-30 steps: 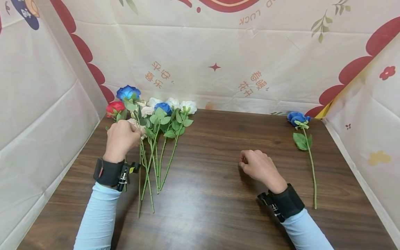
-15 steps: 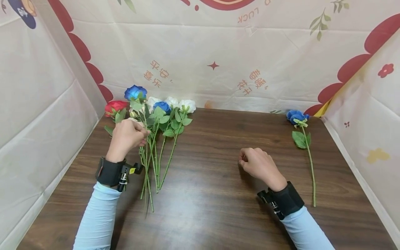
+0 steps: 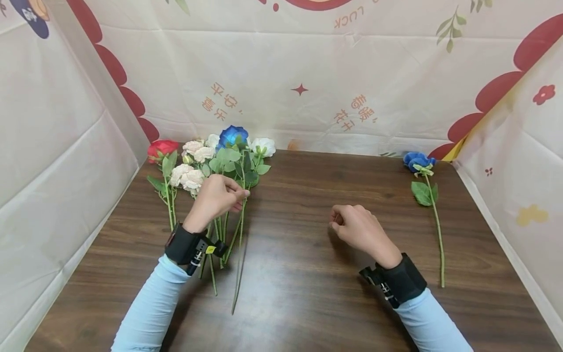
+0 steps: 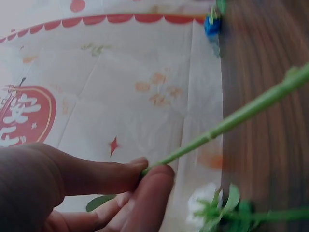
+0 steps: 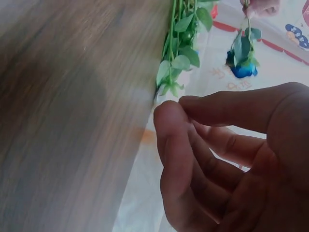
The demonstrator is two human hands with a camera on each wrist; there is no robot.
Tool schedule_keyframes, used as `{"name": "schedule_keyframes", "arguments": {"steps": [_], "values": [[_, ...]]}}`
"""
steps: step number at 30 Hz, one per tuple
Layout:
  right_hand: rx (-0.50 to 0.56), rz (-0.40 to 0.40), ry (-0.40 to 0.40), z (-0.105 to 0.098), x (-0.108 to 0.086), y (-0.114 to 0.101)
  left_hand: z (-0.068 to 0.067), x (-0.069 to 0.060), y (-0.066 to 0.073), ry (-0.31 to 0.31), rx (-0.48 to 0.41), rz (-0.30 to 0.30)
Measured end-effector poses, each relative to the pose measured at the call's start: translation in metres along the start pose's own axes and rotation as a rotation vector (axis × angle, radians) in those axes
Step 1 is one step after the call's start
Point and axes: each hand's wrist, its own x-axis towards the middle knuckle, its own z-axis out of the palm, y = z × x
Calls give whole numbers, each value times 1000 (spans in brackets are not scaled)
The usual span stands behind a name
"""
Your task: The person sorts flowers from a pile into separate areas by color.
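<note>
Thumb and fingertips of my left hand (image 3: 217, 198) pinch the green stem (image 4: 227, 123) of a blue rose (image 3: 232, 137). The rose is lifted, its bloom in front of the white flowers, its stem slanting down over the table. In the right wrist view this blue rose (image 5: 243, 67) hangs from the left hand (image 5: 263, 7). My right hand (image 3: 362, 232) is over the middle right of the table, fingers loosely curled, holding nothing. The right wrist view shows its thumb against the index fingertip.
Left of centre on the brown table (image 3: 299, 293) lie a red rose (image 3: 162, 150), pale pink flowers (image 3: 186, 177) and white roses (image 3: 264, 146). Another blue rose (image 3: 418, 161) lies at the right. Printed cloth (image 3: 308, 63) walls the back and sides.
My left hand has moved right with the blue rose, from beside the red rose to in front of the white ones, uncovering the pale pink flowers. The right hand has barely moved.
</note>
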Motion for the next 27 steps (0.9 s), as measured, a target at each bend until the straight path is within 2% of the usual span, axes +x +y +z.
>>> {"name": "schedule_keyframes", "arguments": {"steps": [5,7,11,14,19,23,27], "values": [[95,-47,-24,4,0,-10,18,0,7,-71,-215,-4],[166,-71,-34,6,0,-17,26,0,8,-98,-313,-2],[353,-82,-91,12,-2,-36,44,-3,12,-139,-439,29],[483,-69,-153,18,-4,-50,56,-5,14,-161,-482,69],[634,-66,-238,28,-8,-67,70,-11,18,-161,-521,103],[681,-61,-254,33,-11,-71,76,-14,20,-156,-545,94],[669,-76,-230,35,-13,-71,81,-15,22,-152,-559,81]]}}
